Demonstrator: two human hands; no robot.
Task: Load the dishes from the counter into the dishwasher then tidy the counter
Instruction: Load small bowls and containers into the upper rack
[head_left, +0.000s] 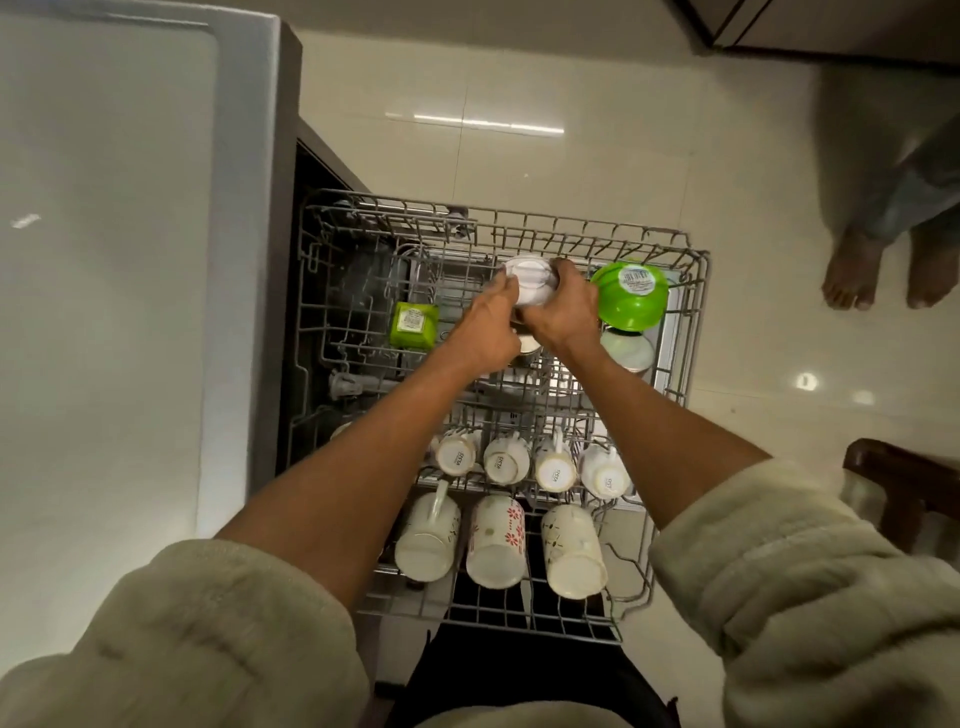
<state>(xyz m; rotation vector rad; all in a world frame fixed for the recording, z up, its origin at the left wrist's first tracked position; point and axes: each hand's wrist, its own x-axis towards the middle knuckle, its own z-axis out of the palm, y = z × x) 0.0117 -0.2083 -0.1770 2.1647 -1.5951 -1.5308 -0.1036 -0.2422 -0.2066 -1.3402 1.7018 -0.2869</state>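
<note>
— Over the far half of the pulled-out dishwasher rack (691, 291): status?
— White bowl (527, 283), upturned, gripped by left hand (485, 327) and right hand (563, 309), fingers curled round it. Green bowl (628, 296) just beside it; mugs (493, 540) along the rack's near edge.
</note>
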